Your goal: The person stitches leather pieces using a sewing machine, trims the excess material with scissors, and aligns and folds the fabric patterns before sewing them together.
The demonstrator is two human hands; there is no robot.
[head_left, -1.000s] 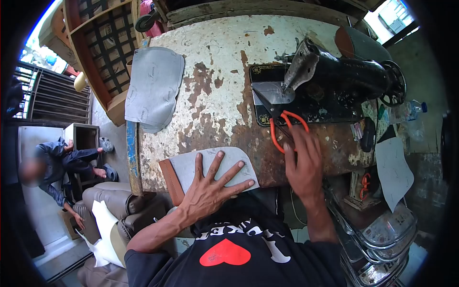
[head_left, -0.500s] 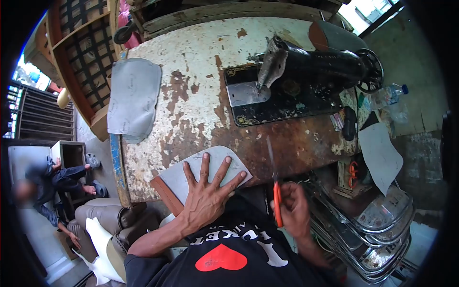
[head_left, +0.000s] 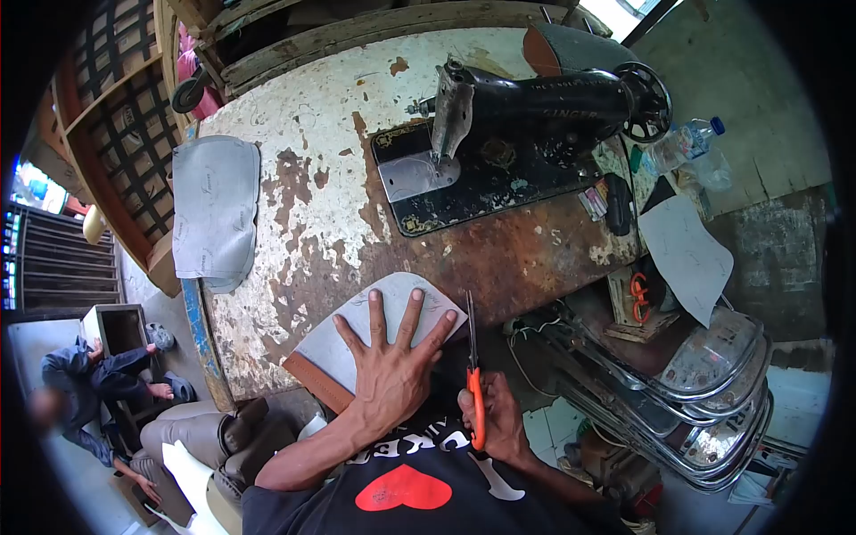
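Observation:
My left hand lies flat with fingers spread on a piece of grey material that has a brown strip along its lower left side. The piece rests at the front edge of the worn table. In my right hand is a pair of scissors with orange handles, the blades pointing away from me. Those blades look closed and stand just to the right of the piece's corner. Whether they touch it I cannot tell.
Behind the piece stands a black sewing machine. More grey material lies at the table's left. To the right are a plastic bottle, another grey piece, orange-handled scissors and stacked metal-framed chairs. A person sits at far left.
My right hand has brought the scissors left, closer to the corner of the grey piece. My left hand stays spread on the piece. The whole view has shifted slightly.

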